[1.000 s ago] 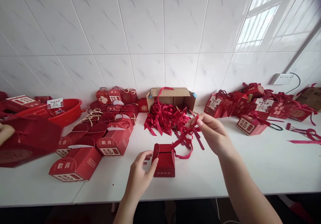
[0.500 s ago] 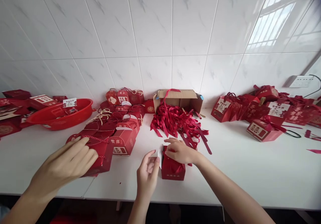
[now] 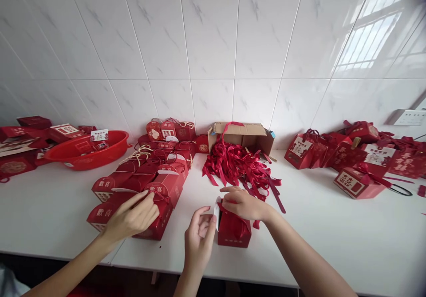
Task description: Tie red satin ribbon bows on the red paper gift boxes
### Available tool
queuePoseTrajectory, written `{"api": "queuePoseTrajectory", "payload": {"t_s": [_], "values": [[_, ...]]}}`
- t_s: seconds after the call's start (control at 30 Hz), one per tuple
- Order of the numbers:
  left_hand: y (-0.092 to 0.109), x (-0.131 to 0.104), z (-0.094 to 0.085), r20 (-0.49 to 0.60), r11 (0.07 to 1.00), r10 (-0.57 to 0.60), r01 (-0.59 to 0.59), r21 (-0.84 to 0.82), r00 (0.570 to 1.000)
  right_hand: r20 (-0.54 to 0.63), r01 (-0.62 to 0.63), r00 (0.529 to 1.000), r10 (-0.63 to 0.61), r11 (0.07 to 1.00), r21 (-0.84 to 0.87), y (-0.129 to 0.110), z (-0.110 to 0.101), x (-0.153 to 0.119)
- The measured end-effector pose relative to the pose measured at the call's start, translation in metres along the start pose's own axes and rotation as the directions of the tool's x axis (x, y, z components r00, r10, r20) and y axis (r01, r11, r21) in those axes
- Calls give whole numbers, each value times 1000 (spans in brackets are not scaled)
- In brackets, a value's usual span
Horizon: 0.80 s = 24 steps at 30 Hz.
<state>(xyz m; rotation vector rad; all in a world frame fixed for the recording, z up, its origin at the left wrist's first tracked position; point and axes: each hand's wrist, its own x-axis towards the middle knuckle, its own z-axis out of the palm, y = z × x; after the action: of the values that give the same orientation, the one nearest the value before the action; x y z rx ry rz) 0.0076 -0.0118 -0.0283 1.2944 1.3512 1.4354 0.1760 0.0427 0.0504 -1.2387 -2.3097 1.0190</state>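
A small red gift box (image 3: 234, 230) stands upright on the white table near its front edge, with dark red ribbon over its top and a raised white inner flap (image 3: 217, 215) on its left. My right hand (image 3: 244, 204) reaches over the box, its fingers bent onto the top beside the flap; the fingertips are partly hidden. Just left of the flap is my left hand (image 3: 200, 232), fingers apart and curved, thumb close to the flap. Behind the box lies a heap of red ribbons (image 3: 229, 161), spilling from an open cardboard box (image 3: 239, 129).
From the left, another person's hand (image 3: 136, 215) touches the cord of a red box (image 3: 156, 228). Rows of red boxes (image 3: 166, 184) stand there. A red plastic basin (image 3: 86, 157) is at far left. Red gift bags (image 3: 299, 150) and a ribboned box (image 3: 357, 184) sit right, below a socket strip (image 3: 408, 117).
The view has shifted slightly left and up. The other person's hand has moved right and set its red box among the others. My hands stay around the same box.
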Motion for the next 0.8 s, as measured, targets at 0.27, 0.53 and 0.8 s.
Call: {"api": "queuePoseTrajectory", "payload": {"t_s": [0.27, 0.53, 0.8], "values": [[6, -7, 10, -54, 1000, 4, -5, -15, 999, 56, 6, 998, -4, 1000, -26, 5, 2, 3], [2, 12, 14, 93, 999, 24, -27, 41, 995, 9, 34, 999, -33, 998, -44, 16, 4, 5], [4, 32, 16, 262, 997, 43, -58, 52, 964, -140, 14, 990, -18, 1000, -27, 14, 2, -4]]}}
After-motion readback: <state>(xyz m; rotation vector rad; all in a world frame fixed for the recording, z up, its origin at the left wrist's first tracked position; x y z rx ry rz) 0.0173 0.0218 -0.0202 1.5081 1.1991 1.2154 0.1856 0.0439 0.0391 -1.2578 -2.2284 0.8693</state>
